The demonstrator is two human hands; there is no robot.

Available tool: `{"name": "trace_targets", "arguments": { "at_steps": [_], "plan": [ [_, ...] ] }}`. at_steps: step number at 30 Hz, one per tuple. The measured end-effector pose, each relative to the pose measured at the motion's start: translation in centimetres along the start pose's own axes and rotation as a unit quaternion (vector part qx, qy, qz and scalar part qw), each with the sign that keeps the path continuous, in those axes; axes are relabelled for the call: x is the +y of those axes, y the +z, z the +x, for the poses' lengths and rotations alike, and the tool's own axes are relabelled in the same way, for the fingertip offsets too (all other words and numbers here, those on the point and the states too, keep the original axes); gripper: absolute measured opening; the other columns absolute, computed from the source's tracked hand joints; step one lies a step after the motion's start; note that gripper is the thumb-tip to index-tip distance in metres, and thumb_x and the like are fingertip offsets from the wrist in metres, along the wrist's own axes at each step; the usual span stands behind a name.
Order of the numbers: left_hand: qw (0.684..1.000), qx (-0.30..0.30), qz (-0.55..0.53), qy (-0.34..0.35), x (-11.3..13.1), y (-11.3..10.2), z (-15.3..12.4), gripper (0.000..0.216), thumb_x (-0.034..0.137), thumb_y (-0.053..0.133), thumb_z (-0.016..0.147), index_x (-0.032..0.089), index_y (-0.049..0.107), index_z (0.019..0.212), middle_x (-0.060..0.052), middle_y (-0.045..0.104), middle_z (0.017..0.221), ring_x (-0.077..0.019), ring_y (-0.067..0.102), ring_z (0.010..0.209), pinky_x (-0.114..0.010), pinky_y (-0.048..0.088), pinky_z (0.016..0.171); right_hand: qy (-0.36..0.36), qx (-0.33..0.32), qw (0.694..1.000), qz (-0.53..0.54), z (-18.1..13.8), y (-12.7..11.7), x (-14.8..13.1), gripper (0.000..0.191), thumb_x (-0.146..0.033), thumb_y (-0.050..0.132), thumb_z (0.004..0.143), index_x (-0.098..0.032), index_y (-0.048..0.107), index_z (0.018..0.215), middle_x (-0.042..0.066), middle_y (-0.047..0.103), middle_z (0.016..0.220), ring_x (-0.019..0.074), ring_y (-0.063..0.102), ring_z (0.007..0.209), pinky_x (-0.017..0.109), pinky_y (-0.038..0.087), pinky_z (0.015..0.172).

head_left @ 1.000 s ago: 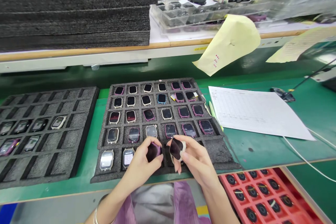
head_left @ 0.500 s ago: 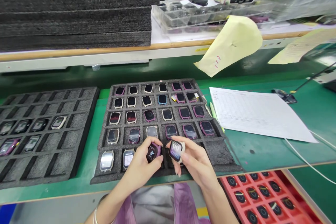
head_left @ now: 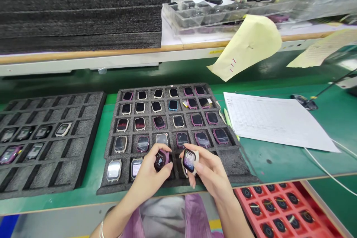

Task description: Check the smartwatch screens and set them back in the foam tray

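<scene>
My left hand point(head_left: 149, 174) is closed around a purple-cased smartwatch body point(head_left: 161, 159) whose screen is lit. In my right hand point(head_left: 208, 171) sits a cream-cased smartwatch body point(head_left: 189, 160), gripped between thumb and fingers, its screen also lit. Both hands hover over the near edge of a black foam tray point(head_left: 237, 163) whose pockets hold several watch bodies in purple, cream and blue cases.
A second black foam tray point(head_left: 83, 145) with a few watches lies at the left. A printed sheet point(head_left: 276, 119) rests on the green belt at the right. A red tray point(head_left: 281, 208) of round black parts stands near right. Foam sheets point(head_left: 80, 7) and clear trays point(head_left: 223, 13) fill the shelf behind.
Both watch screens, dark a second ago, are now lit. My hands have shifted slightly, tilting the watches more toward me.
</scene>
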State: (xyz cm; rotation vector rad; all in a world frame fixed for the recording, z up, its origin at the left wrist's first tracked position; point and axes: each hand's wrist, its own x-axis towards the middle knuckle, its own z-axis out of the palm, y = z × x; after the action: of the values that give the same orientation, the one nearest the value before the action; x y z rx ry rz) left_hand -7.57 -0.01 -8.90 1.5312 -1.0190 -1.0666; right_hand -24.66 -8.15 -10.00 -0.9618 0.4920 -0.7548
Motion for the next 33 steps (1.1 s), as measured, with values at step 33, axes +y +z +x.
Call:
{"name": "trace_targets", "arguments": {
  "at_steps": [33],
  "plan": [
    [0.999,-0.016,0.02,0.02,0.12,-0.09,0.17,0.019,0.01,0.05,0.076,0.021,0.048,0.091,0.003,0.046,0.082,-0.0156,0.046,0.078,-0.026,0.034,0.072,0.007,0.024,1.0,-0.011,-0.09,0.32,-0.2,0.036,-0.033,0.078,0.081,-0.022,0.072,0.116,0.009,0.071,0.095,0.0115,0.059,0.047,0.021,0.05,0.039]
  ]
}}
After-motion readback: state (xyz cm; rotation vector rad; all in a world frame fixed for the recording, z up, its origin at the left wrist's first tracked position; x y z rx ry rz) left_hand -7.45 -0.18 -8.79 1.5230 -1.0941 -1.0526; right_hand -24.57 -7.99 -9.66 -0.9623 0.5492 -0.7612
